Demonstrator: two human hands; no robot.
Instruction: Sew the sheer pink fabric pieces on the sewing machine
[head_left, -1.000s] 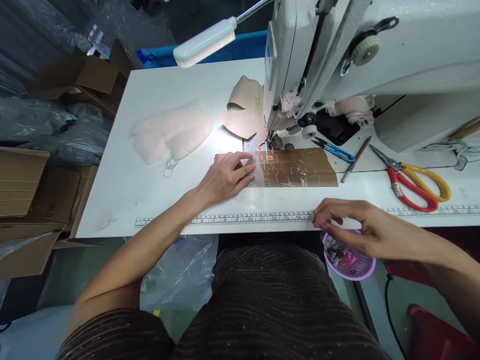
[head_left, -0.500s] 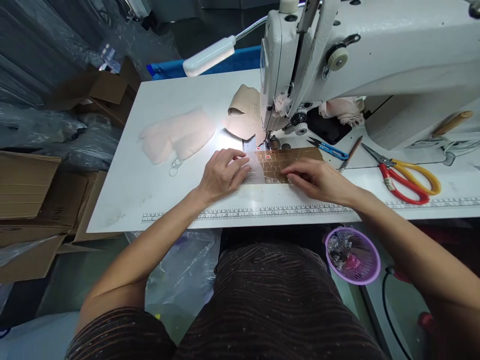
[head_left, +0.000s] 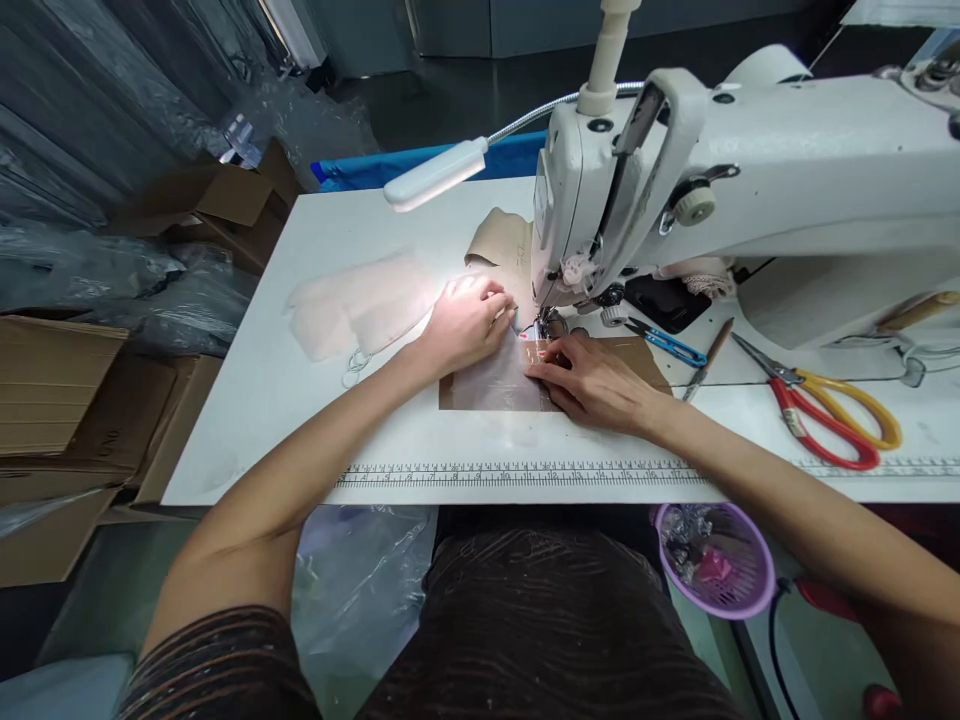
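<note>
A brown sheet (head_left: 628, 358) lies under the needle area of the white sewing machine (head_left: 577, 200), with sheer pale fabric (head_left: 491, 388) over its left part. My left hand (head_left: 469, 322) bends its fingers at the fabric's upper edge, left of the needle; what its fingertips pinch, if anything, is too small to tell. Just right of and below the needle, my right hand (head_left: 589, 380) presses with bent fingers on the sheet and the fabric's edge. Beige pieces (head_left: 504, 240) lie behind my left hand, and pale pink sheer fabric (head_left: 360, 305) lies to its left.
Red and yellow scissors (head_left: 832, 410), blue snips (head_left: 675, 345) and a dark phone-like object (head_left: 664, 303) lie on the right. A lamp (head_left: 436, 176) hangs over the table. A purple basket (head_left: 761, 580) stands below the front edge, near cardboard boxes (head_left: 60, 390) farther left.
The view has shifted. The brown sheet now extends left beneath the sheer fabric. My left hand has moved up beside the needle, and my right hand has moved left, closer to it.
</note>
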